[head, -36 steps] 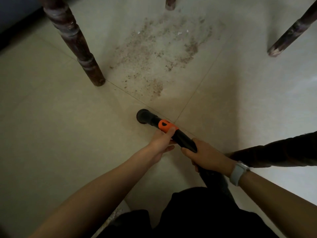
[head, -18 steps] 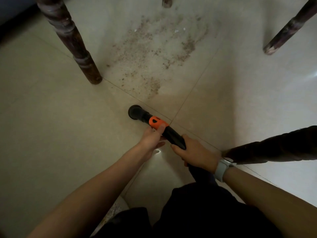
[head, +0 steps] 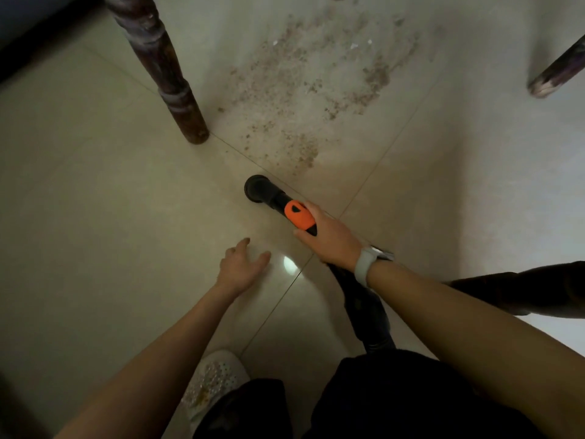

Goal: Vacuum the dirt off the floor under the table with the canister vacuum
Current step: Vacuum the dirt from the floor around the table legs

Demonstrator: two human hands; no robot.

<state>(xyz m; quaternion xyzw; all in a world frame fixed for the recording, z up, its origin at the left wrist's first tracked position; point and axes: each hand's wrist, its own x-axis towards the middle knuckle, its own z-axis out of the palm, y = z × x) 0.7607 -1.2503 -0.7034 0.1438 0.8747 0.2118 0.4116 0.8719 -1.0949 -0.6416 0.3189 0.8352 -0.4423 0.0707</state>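
- Your right hand (head: 329,236) wraps the vacuum wand (head: 299,217) at its orange collar, grip clamped round it, so the nozzle (head: 258,191) sits low on the floor, just short of the dirt (head: 304,90).
- Dirt lies between the desk legs (head: 164,71), untouched.
- Left hand (head: 240,267) is off the wand, fingers spread, w/ nothing held, hovering near the tile.

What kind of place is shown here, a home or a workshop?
Most likely a room in a home, seen from under a table. Pale glossy floor tiles, turned dark wooden table legs and a patch of dirt suggest it; the right hand holds a vacuum nozzle.
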